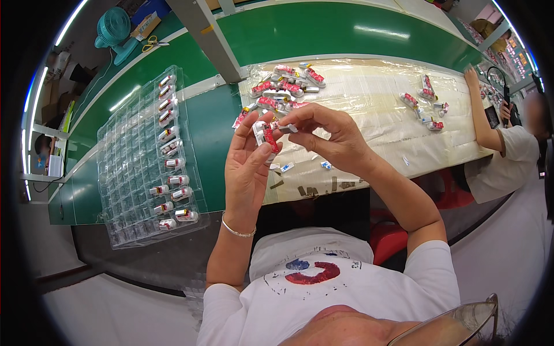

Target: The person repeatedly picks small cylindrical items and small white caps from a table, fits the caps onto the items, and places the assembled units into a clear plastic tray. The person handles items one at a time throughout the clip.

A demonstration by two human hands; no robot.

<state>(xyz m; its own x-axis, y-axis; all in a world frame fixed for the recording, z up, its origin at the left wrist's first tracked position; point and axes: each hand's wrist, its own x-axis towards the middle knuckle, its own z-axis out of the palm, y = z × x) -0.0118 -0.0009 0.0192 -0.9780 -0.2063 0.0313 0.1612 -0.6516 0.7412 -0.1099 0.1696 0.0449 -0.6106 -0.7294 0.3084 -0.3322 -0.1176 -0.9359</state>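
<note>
Head view — the left hand holds a red-and-white piece between thumb and curled fingers above a film-covered worktable; the right hand pinches a small grey part beside it. Left steady, right light should serve best — whether the two join is hidden by the grip.

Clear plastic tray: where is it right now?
In the head view, the tray lies at left on the green tabletop, left of the left hand, its near end past the tabletop's edge.
</note>
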